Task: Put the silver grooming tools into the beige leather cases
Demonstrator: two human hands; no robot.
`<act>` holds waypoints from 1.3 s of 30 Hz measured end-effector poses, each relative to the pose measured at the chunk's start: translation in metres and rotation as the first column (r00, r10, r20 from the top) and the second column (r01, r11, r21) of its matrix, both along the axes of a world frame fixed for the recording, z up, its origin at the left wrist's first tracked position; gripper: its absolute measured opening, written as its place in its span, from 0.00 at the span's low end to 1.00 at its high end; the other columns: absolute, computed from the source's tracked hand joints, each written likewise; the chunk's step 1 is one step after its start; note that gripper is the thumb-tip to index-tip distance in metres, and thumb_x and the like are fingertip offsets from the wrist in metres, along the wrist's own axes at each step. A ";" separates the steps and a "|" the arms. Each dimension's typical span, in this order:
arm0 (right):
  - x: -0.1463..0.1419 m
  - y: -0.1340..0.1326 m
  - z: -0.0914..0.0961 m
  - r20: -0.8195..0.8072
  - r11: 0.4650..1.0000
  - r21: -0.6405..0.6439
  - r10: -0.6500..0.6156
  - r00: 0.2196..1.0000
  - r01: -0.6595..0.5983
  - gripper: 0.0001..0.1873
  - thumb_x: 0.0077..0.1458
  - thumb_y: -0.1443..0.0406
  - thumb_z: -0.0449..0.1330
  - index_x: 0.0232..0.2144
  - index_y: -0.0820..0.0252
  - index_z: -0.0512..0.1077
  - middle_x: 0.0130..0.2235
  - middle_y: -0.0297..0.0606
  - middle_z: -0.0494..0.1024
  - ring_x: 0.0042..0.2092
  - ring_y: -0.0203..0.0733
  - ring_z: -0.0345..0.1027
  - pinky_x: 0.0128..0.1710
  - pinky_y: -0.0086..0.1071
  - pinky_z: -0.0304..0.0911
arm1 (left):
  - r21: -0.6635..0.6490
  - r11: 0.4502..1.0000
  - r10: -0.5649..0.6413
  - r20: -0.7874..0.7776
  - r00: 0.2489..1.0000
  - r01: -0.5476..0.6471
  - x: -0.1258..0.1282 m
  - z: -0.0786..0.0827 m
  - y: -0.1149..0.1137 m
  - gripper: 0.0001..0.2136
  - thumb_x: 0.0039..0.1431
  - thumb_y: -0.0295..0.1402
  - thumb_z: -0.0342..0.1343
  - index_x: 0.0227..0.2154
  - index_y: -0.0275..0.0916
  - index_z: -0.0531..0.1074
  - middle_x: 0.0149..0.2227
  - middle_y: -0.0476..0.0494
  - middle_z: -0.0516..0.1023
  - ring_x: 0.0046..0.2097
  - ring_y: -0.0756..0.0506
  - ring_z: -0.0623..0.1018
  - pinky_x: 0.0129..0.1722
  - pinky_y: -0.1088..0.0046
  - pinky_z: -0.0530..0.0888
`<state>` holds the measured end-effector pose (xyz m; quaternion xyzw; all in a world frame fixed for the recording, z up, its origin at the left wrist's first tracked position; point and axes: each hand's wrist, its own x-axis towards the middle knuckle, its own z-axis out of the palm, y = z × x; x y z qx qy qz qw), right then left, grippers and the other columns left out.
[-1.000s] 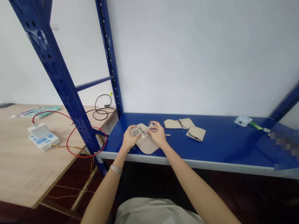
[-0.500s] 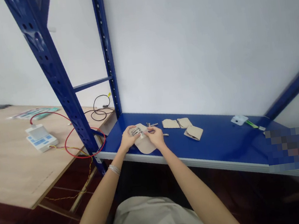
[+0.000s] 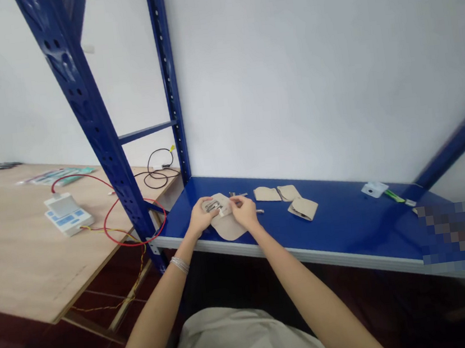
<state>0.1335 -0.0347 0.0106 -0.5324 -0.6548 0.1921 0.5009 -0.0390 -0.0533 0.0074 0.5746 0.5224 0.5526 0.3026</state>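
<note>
An open beige case (image 3: 228, 230) with a rounded flap lies spread at the shelf's front left, several small shiny metal tools (image 3: 212, 205) in its upper part. My left hand (image 3: 199, 217) is closed on its left edge, thumb over the tools. At the right edge is my right hand (image 3: 243, 211), fingertips pinched together; whatever is between them is too small to make out. Just behind that hand lie metal pieces (image 3: 260, 211), partly hidden. Folded beige cases rest to the right: one at the back (image 3: 266, 194), one beside it (image 3: 289, 192), one nearer (image 3: 303, 209).
The blue shelf (image 3: 341, 234) has a pale front rail and blue uprights (image 3: 103, 139). On the wooden table (image 3: 18, 257) at left sits a white-and-blue device (image 3: 68, 216) with a red cable. A clear packet (image 3: 374, 189) and a green item (image 3: 394, 196) lie at right.
My right hand's thumb has drawn back from the inside of the case toward its right edge. My left hand keeps its hold. The view has shifted slightly.
</note>
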 end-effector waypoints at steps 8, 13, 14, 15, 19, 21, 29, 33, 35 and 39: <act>0.034 0.027 0.015 0.558 0.961 -0.144 -0.118 0.821 0.236 0.10 0.54 0.61 0.61 0.32 0.60 0.80 0.39 0.50 0.80 0.47 0.53 0.72 0.51 0.44 0.60 | -0.025 0.999 0.020 -0.036 0.999 -0.021 0.001 0.001 0.000 0.21 0.41 0.32 0.66 0.42 0.40 0.73 0.42 0.41 0.78 0.43 0.40 0.77 0.47 0.60 0.72; 0.019 0.036 0.016 0.544 0.926 -0.184 -0.184 0.818 0.330 0.13 0.54 0.61 0.61 0.34 0.65 0.79 0.40 0.58 0.79 0.47 0.57 0.73 0.46 0.43 0.64 | -0.025 1.000 -0.002 -0.004 1.000 0.002 0.001 0.000 0.000 0.22 0.40 0.31 0.66 0.42 0.39 0.73 0.40 0.41 0.78 0.42 0.41 0.77 0.46 0.60 0.73; 0.016 0.038 0.017 0.553 0.917 -0.177 -0.207 0.807 0.357 0.13 0.53 0.62 0.62 0.35 0.67 0.79 0.41 0.61 0.79 0.47 0.58 0.73 0.46 0.43 0.64 | -0.023 1.000 0.000 -0.007 1.000 -0.001 0.001 0.000 0.000 0.21 0.40 0.31 0.66 0.42 0.39 0.73 0.40 0.41 0.78 0.41 0.41 0.77 0.46 0.60 0.73; 0.013 0.039 0.018 0.560 0.909 -0.177 -0.222 0.798 0.378 0.13 0.52 0.63 0.63 0.36 0.69 0.78 0.42 0.63 0.78 0.48 0.58 0.73 0.46 0.43 0.65 | -0.021 1.000 0.006 -0.012 1.000 -0.006 0.001 0.000 0.000 0.21 0.40 0.31 0.66 0.41 0.39 0.73 0.40 0.41 0.78 0.41 0.41 0.77 0.46 0.60 0.73; 0.010 0.042 0.020 0.607 0.892 -0.194 -0.219 0.764 0.409 0.14 0.48 0.69 0.64 0.39 0.70 0.77 0.44 0.65 0.77 0.50 0.60 0.72 0.47 0.45 0.65 | -0.009 1.000 0.009 -0.011 1.000 -0.009 0.002 0.001 -0.001 0.20 0.40 0.31 0.67 0.40 0.40 0.73 0.40 0.41 0.78 0.41 0.41 0.77 0.46 0.59 0.73; 0.014 0.041 0.020 0.645 0.897 -0.204 -0.178 0.743 0.393 0.13 0.48 0.71 0.63 0.39 0.70 0.77 0.46 0.67 0.76 0.51 0.61 0.71 0.48 0.48 0.64 | -0.004 1.000 0.002 0.000 1.000 -0.002 0.002 0.000 0.000 0.20 0.40 0.31 0.67 0.41 0.40 0.73 0.40 0.41 0.78 0.41 0.41 0.77 0.46 0.59 0.73; 0.059 0.052 0.051 0.607 0.919 -0.358 0.094 0.789 0.165 0.05 0.40 0.74 0.64 0.24 0.65 0.78 0.28 0.50 0.80 0.38 0.52 0.76 0.37 0.34 0.66 | -0.006 1.000 0.003 0.004 1.000 -0.003 0.001 -0.003 0.001 0.21 0.40 0.31 0.67 0.41 0.40 0.73 0.41 0.40 0.78 0.41 0.41 0.77 0.45 0.60 0.73; 0.061 0.040 0.059 0.357 0.910 -0.407 0.232 0.905 -0.073 0.08 0.42 0.74 0.60 0.25 0.62 0.79 0.22 0.39 0.78 0.29 0.42 0.73 0.30 0.29 0.64 | -0.032 0.999 -0.003 0.003 1.000 0.003 0.002 0.000 0.000 0.21 0.41 0.31 0.66 0.42 0.40 0.73 0.40 0.40 0.79 0.41 0.41 0.78 0.44 0.61 0.73; 0.047 0.031 0.051 0.051 0.896 -0.353 0.306 0.951 -0.269 0.07 0.43 0.72 0.60 0.27 0.63 0.78 0.21 0.36 0.77 0.27 0.40 0.71 0.28 0.29 0.64 | -0.029 1.000 0.009 -0.011 1.000 -0.010 0.002 0.001 0.000 0.21 0.41 0.31 0.66 0.42 0.39 0.73 0.40 0.40 0.78 0.41 0.40 0.77 0.43 0.61 0.73; 0.010 0.017 0.016 -0.286 0.925 -0.239 0.225 0.932 -0.296 0.07 0.43 0.69 0.60 0.30 0.62 0.74 0.23 0.35 0.78 0.27 0.39 0.72 0.26 0.29 0.65 | 0.016 1.000 0.024 -0.029 0.999 -0.024 0.001 0.000 0.001 0.20 0.42 0.32 0.66 0.42 0.38 0.72 0.39 0.41 0.78 0.41 0.41 0.77 0.44 0.62 0.73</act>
